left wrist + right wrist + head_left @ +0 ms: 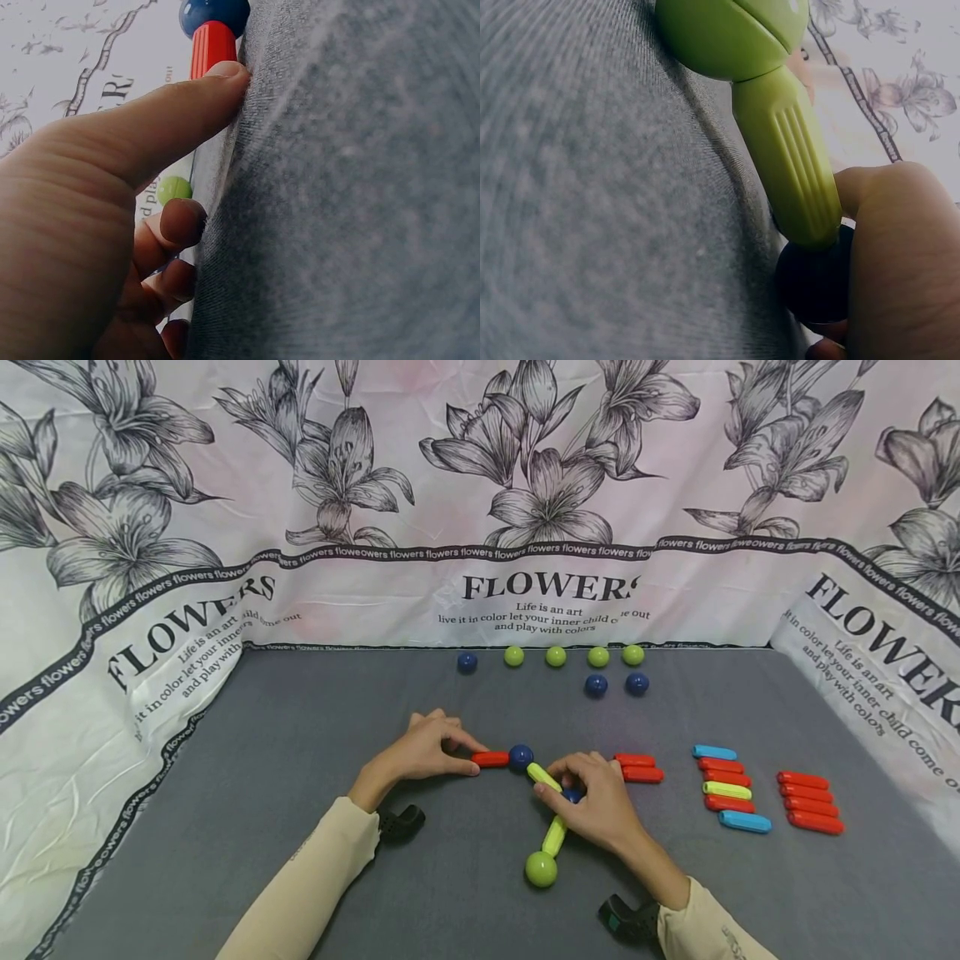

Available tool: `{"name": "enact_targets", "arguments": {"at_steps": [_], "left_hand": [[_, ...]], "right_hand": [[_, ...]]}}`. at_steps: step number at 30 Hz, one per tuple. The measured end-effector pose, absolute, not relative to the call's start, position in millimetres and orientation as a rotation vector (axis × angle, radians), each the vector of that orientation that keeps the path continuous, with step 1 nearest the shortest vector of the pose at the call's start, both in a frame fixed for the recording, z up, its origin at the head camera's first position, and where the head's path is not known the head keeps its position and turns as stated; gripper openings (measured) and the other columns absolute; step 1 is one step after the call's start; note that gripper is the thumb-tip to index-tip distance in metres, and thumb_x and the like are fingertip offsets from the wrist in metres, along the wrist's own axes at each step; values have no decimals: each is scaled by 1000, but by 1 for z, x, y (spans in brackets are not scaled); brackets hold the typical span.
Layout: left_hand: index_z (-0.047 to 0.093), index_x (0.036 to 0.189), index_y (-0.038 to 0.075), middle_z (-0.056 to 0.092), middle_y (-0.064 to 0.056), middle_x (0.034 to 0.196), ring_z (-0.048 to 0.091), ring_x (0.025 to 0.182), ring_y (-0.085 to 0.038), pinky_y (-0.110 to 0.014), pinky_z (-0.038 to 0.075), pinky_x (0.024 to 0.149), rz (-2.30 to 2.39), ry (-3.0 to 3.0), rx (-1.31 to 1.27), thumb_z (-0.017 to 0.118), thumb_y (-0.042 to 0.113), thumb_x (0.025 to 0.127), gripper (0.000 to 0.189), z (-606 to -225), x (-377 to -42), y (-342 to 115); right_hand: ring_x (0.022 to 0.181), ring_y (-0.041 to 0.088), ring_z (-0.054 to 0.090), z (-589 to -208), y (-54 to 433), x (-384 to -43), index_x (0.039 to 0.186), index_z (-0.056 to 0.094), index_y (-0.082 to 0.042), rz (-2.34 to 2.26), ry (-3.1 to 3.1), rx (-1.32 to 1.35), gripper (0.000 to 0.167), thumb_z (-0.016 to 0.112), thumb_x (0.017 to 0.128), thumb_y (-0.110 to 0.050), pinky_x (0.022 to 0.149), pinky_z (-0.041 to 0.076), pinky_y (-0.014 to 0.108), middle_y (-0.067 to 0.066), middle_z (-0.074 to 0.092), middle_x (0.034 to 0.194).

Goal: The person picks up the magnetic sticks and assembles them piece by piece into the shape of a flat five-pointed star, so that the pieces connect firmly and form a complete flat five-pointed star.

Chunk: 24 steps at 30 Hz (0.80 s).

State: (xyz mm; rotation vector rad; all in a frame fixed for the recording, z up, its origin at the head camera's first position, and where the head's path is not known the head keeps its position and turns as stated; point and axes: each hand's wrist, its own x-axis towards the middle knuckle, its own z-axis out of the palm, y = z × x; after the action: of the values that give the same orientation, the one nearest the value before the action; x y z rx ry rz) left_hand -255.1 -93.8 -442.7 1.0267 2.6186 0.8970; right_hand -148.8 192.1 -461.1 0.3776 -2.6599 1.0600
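Observation:
A chain of toy rods and balls lies on the grey cloth between the hands. My left hand (427,747) pinches the outer end of a red rod (491,760) between thumb and fingers. That rod's other end meets a blue ball (521,757), also seen in the left wrist view. From there a yellow-green rod (542,774) runs to a second blue ball (573,795), partly hidden. My right hand (600,802) pinches this rod, its palm over the second ball. A lower yellow-green rod (791,161) joins that ball to a big green ball (727,37).
Several green balls (556,657) and blue balls (596,686) stand near the back edge. To the right lie red rods (639,774), a mixed stack with blue rods (745,822), and another red group (813,822). A flower-printed sheet (555,602) borders the cloth.

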Motion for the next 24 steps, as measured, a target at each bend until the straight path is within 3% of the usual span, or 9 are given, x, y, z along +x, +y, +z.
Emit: {"name": "enact_targets", "arguments": {"at_steps": [6,15,18,24], "left_hand": [[79,112,36,52,10,76,36,77,-13,-38,17,75,871,2649,1016,81,41,85,28,-441,-254,-91],[75,122,33,55,7,81,41,81,-13,-38,20,76,886,2640,976,77,32,91,31,-437,-256,-86],[73,127,29,58,4,90,46,87,-15,-38,25,80,946,2592,975,75,27,93,34,-430,-260,-82],[71,131,23,66,-7,113,56,103,-21,-41,46,92,1018,2524,1072,72,33,95,37,-410,-268,-51]], "right_hand": [[71,5,41,-462,191,-149,101,74,-19,1067,-2640,454,21,81,84,-30,73,25,30,-11,53,76],[65,3,39,-464,192,-149,94,74,-22,1100,-2587,512,14,81,83,-25,72,24,27,-13,49,68],[65,2,40,-465,192,-150,89,74,-23,1095,-2578,552,11,82,82,-22,72,24,27,-14,50,67],[64,0,39,-467,192,-150,85,73,-31,1107,-2583,720,13,79,83,-19,70,26,27,-16,50,69]]}}
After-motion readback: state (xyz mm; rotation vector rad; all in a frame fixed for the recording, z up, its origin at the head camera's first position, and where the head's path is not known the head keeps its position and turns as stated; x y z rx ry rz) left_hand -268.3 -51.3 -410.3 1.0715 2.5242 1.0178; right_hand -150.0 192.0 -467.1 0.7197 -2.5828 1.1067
